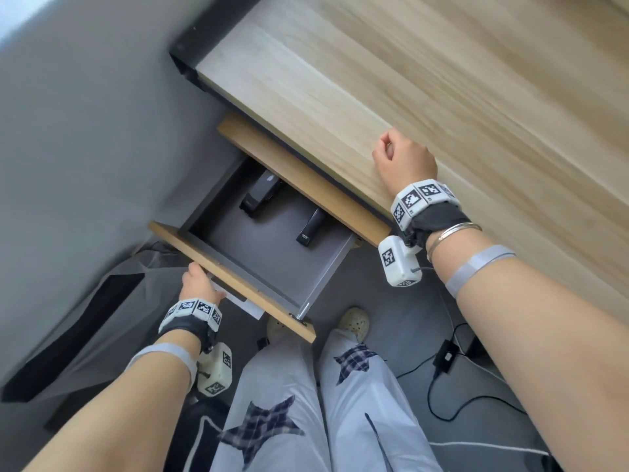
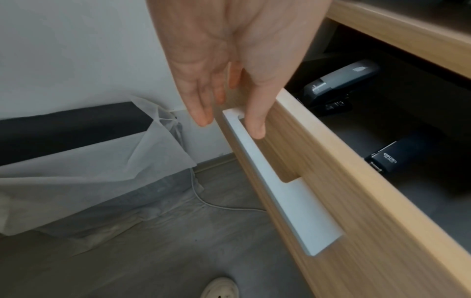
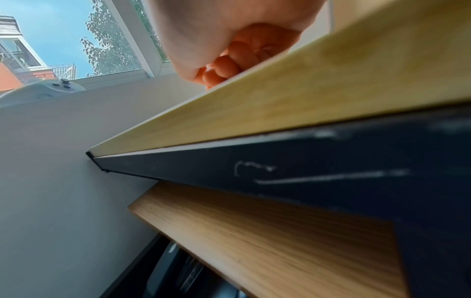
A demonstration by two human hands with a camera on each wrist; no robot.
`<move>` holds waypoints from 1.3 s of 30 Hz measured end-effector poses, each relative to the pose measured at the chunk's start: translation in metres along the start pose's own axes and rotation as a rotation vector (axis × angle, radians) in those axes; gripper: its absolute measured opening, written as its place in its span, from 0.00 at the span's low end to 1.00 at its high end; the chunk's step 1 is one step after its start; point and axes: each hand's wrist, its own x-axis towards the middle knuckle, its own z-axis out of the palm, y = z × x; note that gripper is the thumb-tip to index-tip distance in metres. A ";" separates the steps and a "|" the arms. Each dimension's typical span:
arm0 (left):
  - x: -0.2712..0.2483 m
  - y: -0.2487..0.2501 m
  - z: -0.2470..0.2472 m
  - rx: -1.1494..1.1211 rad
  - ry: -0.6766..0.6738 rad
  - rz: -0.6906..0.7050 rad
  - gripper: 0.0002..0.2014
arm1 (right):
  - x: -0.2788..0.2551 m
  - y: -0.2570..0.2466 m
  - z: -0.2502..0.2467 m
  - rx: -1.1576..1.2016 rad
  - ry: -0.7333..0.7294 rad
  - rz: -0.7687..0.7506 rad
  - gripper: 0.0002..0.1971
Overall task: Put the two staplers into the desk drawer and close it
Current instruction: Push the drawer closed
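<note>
Forearms fill the near part of the head view, one on each side, with the person's trousers between them. Of the two hands, the left hand (image 1: 199,282) is at the drawer: it lies against the outer face of the drawer front (image 1: 231,277), its fingers straight and a little spread, the thumb on the wood beside the white handle (image 2: 277,185) and nothing gripped (the left wrist view shows this plainly). The right hand (image 1: 403,158) is a closed fist holding nothing, resting on the near edge of the wooden surface (image 1: 408,80), well apart from the drawer front. The desk drawer (image 1: 269,240) stands pulled well out from under that surface, and both staplers already lie on its grey floor: the larger dark stapler (image 1: 260,195) towards the far left, half under the edge above, and the slimmer black stapler (image 1: 310,229) to its right, the two apart and not touching. What remains, by the look of it, is the closing. The drawer front runs across in front of the left hand, and the drawer's travel goes straight away from the person, towards the far side under the surface, so the left hand is the nearer and is already placed to push. Its flat pose suits a push more than a pull.
</note>
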 end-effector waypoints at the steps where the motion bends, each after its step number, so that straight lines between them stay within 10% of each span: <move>1: 0.003 0.004 0.003 -0.007 -0.016 0.014 0.35 | 0.002 0.002 0.000 0.004 0.001 -0.002 0.11; 39: 0.066 0.191 0.007 -0.158 -0.096 0.182 0.40 | 0.016 0.029 -0.005 0.068 0.115 0.093 0.08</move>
